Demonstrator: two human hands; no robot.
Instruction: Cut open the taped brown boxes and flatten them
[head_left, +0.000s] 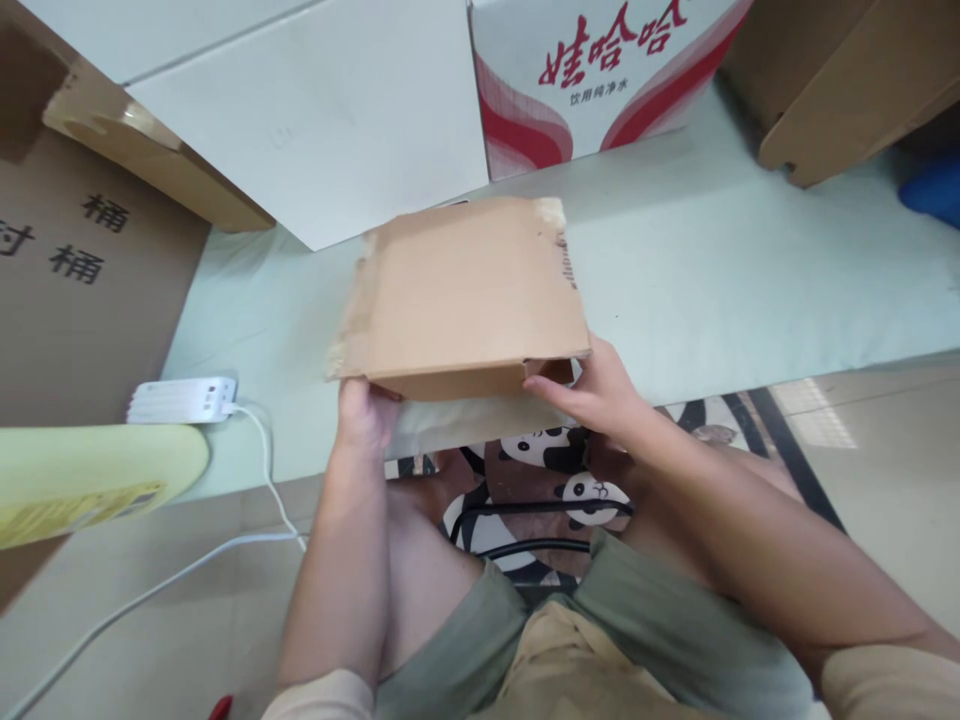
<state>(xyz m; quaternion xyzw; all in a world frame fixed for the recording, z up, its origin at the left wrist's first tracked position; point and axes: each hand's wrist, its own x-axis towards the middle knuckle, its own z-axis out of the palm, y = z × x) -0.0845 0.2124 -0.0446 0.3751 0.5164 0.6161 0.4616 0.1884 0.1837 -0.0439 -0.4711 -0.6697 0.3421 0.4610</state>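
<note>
A brown cardboard box (465, 290) is held over the near part of the pale green table, with tape scraps and torn paper along its side edges. My left hand (365, 412) grips its near left corner, the fingers mostly hidden beneath the box. At the near right corner my right hand (592, 388) is closed on the box, thumb against the front side by a dark gap. What the box contains cannot be seen.
Behind stand a large white box (322, 110) and a white-and-red carton (600, 80). Cardboard boxes flank both sides (82, 230) (847, 90). A white power bank (182, 400) with a cable (266, 465) lies left, near a yellow-green object (97, 475).
</note>
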